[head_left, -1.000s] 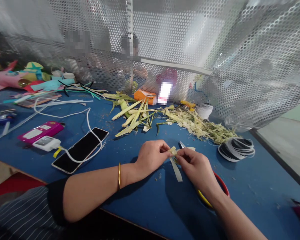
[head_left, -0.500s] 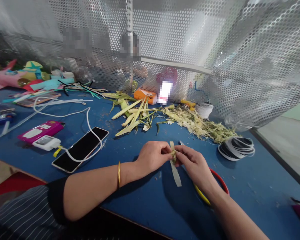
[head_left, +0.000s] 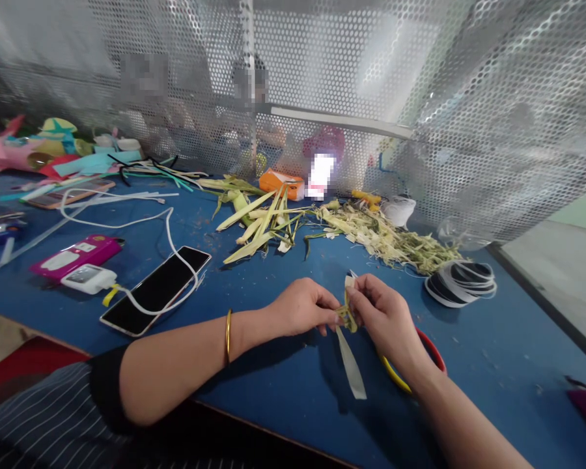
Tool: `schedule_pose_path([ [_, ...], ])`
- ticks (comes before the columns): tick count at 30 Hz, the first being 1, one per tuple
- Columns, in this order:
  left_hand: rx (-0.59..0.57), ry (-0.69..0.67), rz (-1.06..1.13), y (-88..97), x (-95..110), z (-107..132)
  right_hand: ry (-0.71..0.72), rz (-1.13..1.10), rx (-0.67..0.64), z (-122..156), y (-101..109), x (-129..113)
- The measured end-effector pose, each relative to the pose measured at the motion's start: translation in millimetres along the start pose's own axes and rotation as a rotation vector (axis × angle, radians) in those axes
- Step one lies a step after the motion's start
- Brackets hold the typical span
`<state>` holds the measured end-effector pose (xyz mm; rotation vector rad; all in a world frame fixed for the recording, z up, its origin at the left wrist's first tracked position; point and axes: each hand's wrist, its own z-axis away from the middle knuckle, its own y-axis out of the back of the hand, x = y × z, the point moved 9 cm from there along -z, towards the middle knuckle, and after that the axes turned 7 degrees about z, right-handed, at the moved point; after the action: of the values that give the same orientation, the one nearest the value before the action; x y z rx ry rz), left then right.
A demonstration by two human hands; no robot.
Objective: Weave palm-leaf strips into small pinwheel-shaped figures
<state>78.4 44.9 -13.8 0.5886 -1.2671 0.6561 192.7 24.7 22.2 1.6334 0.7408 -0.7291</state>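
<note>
My left hand [head_left: 305,306] pinches a small knotted or folded bit of pale green corn husk [head_left: 346,318] between thumb and fingers. From it a flat husk strip [head_left: 352,372] hangs down toward the table's near side. My right hand [head_left: 381,306] grips the upper end of the strip between thumb and forefinger, close to my left fingertips. Under my right wrist lie scissors with red and yellow handles [head_left: 432,348]; their blades are mostly hidden by the hand. Loose corn husks [head_left: 261,225] lie behind my hands.
Shredded husk [head_left: 395,241] is heaped at the back right, near a wound black-and-white coil [head_left: 460,284]. On the left are a black phone [head_left: 156,290], a magenta device [head_left: 75,257] and a white cable [head_left: 170,228]. A perforated screen [head_left: 332,71] stands behind, with people beyond it.
My right hand has drawn the strip's upper end up and to the right, slightly away from my left hand. The hanging tail has swung lower and right.
</note>
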Motion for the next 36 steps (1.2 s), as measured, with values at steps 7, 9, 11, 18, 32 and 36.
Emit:
schedule_pose_path([
  [7,-0.222,0.067,0.045,-22.0,-6.6,5.0,-0.133,-0.298,-0.083,-2.1,-7.4,6.1],
  [9,-0.238,0.066,0.061,-22.6,-7.3,4.3,-0.152,-0.375,-0.060,-2.8,-5.9,5.6],
  [11,-0.231,0.082,0.092,-20.6,-8.5,3.0,-0.157,-0.407,-0.017,-2.9,-2.5,5.4],
  [18,-0.111,0.171,0.210,-12.7,-8.5,5.5,-0.112,-0.392,0.033,-0.2,1.4,-0.2],
  [32,0.032,0.204,0.218,-7.2,-5.0,8.8,0.052,-0.269,0.091,-1.2,6.8,-5.4],
  [36,0.134,0.207,0.275,6.7,-4.5,8.0,0.222,0.249,0.085,-3.7,12.4,-18.0],
])
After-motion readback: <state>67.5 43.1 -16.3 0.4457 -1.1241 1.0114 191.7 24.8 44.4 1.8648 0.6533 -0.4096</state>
